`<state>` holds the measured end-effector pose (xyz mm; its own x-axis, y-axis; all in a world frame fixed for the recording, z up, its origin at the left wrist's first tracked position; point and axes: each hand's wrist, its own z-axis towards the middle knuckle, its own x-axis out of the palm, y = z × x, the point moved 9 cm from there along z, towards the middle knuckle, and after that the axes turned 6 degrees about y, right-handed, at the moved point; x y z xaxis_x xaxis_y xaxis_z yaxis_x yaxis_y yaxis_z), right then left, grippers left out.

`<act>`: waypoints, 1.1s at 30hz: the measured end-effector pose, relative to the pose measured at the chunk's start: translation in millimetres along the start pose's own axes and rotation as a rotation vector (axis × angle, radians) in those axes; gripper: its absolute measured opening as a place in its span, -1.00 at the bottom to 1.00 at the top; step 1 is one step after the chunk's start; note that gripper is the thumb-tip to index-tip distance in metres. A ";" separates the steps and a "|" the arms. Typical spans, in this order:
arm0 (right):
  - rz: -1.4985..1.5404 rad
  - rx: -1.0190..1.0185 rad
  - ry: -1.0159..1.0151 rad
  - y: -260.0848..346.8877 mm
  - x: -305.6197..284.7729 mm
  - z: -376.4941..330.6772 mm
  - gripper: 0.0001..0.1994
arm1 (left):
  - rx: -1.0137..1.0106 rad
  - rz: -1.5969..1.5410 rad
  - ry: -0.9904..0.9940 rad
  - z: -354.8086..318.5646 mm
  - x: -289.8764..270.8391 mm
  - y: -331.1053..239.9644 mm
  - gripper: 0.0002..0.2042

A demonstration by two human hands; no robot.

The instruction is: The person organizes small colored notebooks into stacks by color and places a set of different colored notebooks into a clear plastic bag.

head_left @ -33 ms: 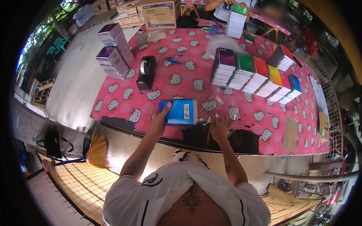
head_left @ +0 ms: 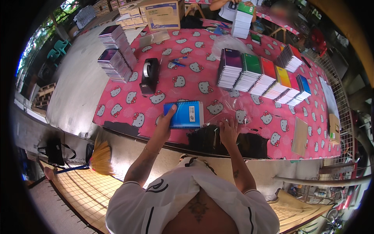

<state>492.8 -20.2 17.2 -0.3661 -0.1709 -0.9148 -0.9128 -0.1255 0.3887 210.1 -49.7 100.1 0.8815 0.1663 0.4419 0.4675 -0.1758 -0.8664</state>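
At six o'clock of the pink patterned tablecloth (head_left: 187,84), close to the near table edge, the left hand (head_left: 165,124) grips a blue spiral notebook (head_left: 186,115) by its left side, thumb over the cover and fingers beneath. The notebook lies roughly flat, its spiral binding along the left edge, and rests on or just above the cloth; which of the two cannot be told.

At three o'clock of the notebook, just beside it, the right hand (head_left: 229,132) lies palm down with fingers spread, holding nothing, pressing on a clear plastic wrapper (head_left: 233,107) that is spread over the cloth.

At twelve to one o'clock of the right hand, a row of notebook stacks (head_left: 259,76) stands with purple, green, red, yellow and blue covers, the stacks touching one another. At eleven o'clock of the left hand, well apart from it, sits a black tape dispenser (head_left: 149,76). At ten o'clock of the dispenser, two stacks of dark-covered notebooks (head_left: 116,52) occupy the far left corner of the table. A cardboard box (head_left: 165,15) stands at the far edge. Below the table, at eight o'clock of the left hand, a yellow broom (head_left: 102,158) lies on the floor.
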 end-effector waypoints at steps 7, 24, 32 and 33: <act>-0.026 -0.442 0.100 73.2 34.4 -55.8 -0.54 | -0.045 0.064 -0.021 15.6 7.6 7.7 -0.35; 0.115 -0.184 0.016 -31.0 -9.6 -25.8 -0.35 | -0.289 0.503 0.027 84.1 37.6 118.7 -0.36; 0.184 -0.164 -0.021 -31.1 -23.9 -17.4 -0.40 | -0.043 1.309 -0.125 68.2 35.6 85.7 -0.11; 0.383 -0.115 -0.033 -47.4 -17.4 -5.7 -0.46 | -0.037 1.314 -0.109 68.9 41.0 85.7 -0.11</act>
<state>543.5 -16.8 15.3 -0.6832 -0.1950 -0.7037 -0.6837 -0.1677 0.7103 281.7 8.8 27.9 0.6683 -0.0706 -0.7406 -0.7239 -0.2910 -0.6255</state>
